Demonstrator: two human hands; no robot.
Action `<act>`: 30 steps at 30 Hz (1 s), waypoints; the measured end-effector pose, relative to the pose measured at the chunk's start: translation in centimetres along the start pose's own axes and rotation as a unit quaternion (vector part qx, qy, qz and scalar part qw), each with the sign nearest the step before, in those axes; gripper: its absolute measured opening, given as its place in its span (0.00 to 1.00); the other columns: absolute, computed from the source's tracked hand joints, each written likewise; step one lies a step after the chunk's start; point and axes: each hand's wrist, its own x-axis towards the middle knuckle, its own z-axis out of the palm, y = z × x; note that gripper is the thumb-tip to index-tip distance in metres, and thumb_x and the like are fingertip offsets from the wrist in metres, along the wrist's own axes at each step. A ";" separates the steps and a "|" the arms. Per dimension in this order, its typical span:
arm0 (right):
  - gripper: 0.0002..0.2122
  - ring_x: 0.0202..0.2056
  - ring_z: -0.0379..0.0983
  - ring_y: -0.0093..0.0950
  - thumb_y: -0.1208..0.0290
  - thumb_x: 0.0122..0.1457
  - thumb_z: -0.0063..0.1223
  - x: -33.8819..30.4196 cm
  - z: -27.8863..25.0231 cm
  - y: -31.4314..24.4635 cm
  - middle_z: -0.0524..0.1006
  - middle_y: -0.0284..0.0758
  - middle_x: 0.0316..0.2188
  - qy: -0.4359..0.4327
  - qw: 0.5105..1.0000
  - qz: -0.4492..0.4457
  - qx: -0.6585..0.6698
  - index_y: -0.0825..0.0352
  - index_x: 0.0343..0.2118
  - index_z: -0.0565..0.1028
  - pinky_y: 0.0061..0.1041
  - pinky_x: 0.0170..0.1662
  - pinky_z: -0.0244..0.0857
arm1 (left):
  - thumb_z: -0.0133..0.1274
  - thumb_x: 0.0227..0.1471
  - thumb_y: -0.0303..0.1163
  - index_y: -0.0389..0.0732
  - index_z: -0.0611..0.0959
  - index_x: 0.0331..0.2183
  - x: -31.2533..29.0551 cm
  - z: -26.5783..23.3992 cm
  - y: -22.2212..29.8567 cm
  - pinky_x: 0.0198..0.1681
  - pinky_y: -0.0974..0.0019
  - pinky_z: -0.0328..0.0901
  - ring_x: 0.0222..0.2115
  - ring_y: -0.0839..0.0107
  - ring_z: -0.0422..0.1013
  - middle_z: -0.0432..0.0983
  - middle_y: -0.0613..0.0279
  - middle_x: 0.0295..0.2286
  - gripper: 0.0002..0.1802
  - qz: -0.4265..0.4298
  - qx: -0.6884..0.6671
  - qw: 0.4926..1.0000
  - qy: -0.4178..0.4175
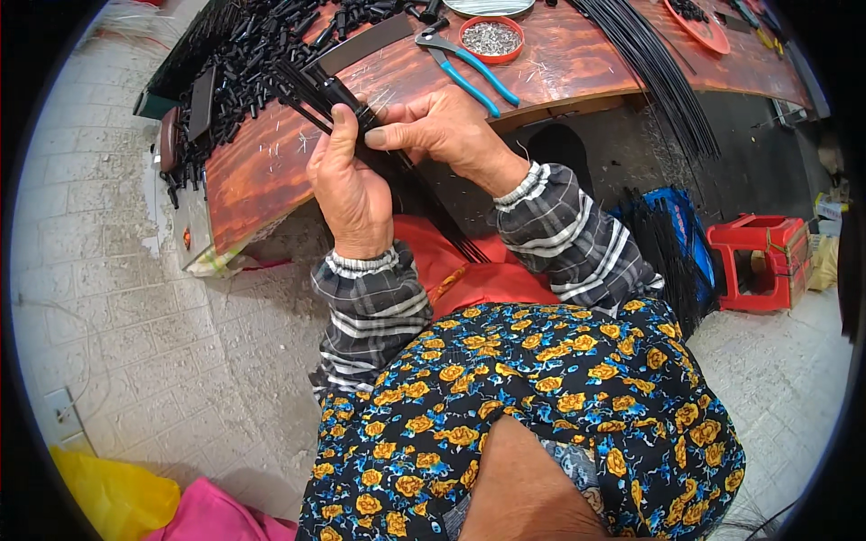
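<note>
Pale tiled floor (135, 307), strewn with debris, surrounds a reddish-brown wood-grained table (577, 77) in the head view. At the table's near edge, the left hand (356, 194) wraps a bundle of slim black rods (419, 185), thumb raised. Opposite it, the right hand (451, 135) pinches the bundle between thumb and curled fingers. On the table lie blue-handled metal pliers (471, 89), a round red dish (492, 59) of small silvery pieces and heaped black tubular parts (262, 63).
</note>
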 end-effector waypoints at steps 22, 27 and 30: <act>0.12 0.16 0.68 0.12 0.64 0.46 0.66 -0.1 0.3 0.0 0.73 0.25 0.15 -0.005 1.000 0.023 0.008 0.67 0.28 0.79 0.09 0.16 0.50 | 0.50 0.57 0.39 0.34 0.76 0.39 0.1 -1.7 0.2 0.41 0.66 0.67 0.34 0.68 0.72 0.76 0.58 0.32 0.17 -0.075 -0.116 0.989 -0.056; 0.13 0.17 0.67 0.11 0.64 0.44 0.68 0.7 0.0 0.6 0.73 0.24 0.16 -0.003 0.999 0.050 0.002 0.67 0.28 0.79 0.09 0.17 0.50 | 0.50 0.57 0.39 0.34 0.76 0.39 0.0 -1.5 0.6 0.42 0.65 0.66 0.35 0.69 0.71 0.75 0.59 0.34 0.17 -0.080 -0.113 0.986 -0.098; 0.15 0.19 0.68 0.13 0.63 0.42 0.69 0.2 0.4 -0.3 0.74 0.24 0.18 0.035 0.999 0.013 -0.035 0.67 0.29 0.78 0.10 0.20 0.55 | 0.49 0.57 0.40 0.34 0.76 0.40 -0.1 -1.5 0.8 0.44 0.65 0.65 0.36 0.69 0.71 0.75 0.59 0.34 0.18 -0.067 -0.126 0.986 -0.089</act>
